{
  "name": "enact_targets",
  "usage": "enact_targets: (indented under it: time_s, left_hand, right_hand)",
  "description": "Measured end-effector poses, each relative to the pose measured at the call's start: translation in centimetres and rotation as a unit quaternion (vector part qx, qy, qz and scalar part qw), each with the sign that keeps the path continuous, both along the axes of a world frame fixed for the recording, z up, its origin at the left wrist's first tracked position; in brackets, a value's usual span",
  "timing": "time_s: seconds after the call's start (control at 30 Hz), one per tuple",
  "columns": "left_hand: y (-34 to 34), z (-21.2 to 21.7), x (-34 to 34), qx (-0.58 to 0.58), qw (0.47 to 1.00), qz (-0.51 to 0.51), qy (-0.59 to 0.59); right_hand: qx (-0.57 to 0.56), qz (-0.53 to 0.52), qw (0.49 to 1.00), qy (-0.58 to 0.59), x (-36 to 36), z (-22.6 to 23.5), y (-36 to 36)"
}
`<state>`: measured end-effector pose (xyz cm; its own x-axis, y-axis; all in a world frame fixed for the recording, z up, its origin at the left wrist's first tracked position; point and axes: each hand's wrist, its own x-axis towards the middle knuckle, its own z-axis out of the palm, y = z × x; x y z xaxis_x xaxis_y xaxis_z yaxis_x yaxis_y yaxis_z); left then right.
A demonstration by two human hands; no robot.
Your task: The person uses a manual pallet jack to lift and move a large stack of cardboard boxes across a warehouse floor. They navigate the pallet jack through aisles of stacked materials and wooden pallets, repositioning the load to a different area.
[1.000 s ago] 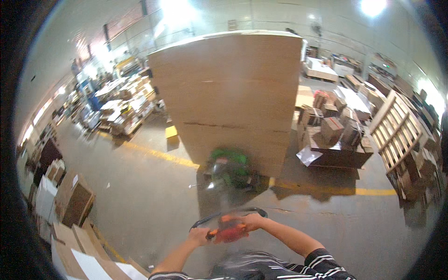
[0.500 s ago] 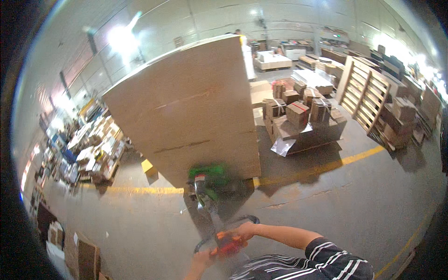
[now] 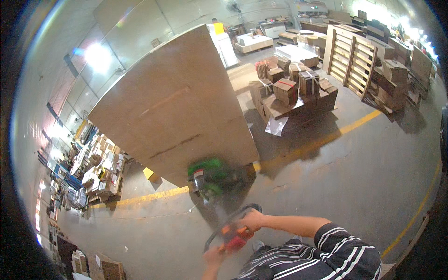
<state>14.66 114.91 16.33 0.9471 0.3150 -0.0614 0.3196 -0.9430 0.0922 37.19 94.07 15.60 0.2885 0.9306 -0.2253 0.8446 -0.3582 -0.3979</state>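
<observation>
Both my hands grip the control handle point(image 3: 236, 241), which is red and orange in the middle with black looped grips. My right hand point(image 3: 253, 220) is wrapped round the right grip. Lower down, my left hand point(image 3: 214, 256) closes on the left grip, a little blurred. From the handle a blurred tiller runs forward to a green pallet truck point(image 3: 206, 165). Directly in front of the truck stands a tall, wide brown stack or panel point(image 3: 170, 114), with scuffs across its face. The forks and the load's base are hidden.
A pallet of strapped cardboard bundles point(image 3: 298, 95) stands to the right, near a leaning wooden pallet point(image 3: 352, 60). Stacked goods point(image 3: 105, 163) and a small yellow block point(image 3: 148, 173) lie left. A yellow floor line point(image 3: 154, 195) crosses in front. A person point(image 3: 214, 21) shows partly behind the load.
The view has tilted and shifted, so the load and the cardboard bundles sit further left and higher. The handle and my hands appear slightly further right. Both hands keep their grip.
</observation>
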Motion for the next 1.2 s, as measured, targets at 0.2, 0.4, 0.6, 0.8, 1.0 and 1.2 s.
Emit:
enact_targets:
  time_s: [0.2, 0.4, 0.6, 0.8, 1.0, 1.2]
  left_hand:
    - [1.0, -1.8, -0.9, -0.026, 0.991, -0.046, -0.124]
    - [4.7, -3.4, -2.1, -0.015, 0.975, -0.121, -0.185]
    - [7.1, -5.0, -3.2, -0.026, 0.962, -0.169, -0.214]
    - [11.3, -5.1, -4.8, 0.000, 0.962, -0.169, -0.215]
    - [18.7, -5.0, -6.8, 0.002, 0.960, -0.198, -0.198]
    - [22.6, -5.1, -7.5, 0.044, 0.964, -0.206, -0.160]
  right_hand:
    - [-0.010, 0.018, 0.999, 0.027, -0.6, -0.3, 0.1]
    - [-0.063, 0.032, 0.997, 0.036, -1.6, 1.9, 1.2]
    - [-0.093, -0.022, 0.995, 0.007, -3.1, 2.6, 1.8]
    - [-0.063, -0.036, 0.997, 0.029, -6.7, 1.7, 4.6]
    - [-0.072, -0.062, 0.992, 0.077, -12.2, 1.5, 9.4]
    - [-0.046, -0.079, 0.995, 0.047, -14.9, 2.1, 12.1]
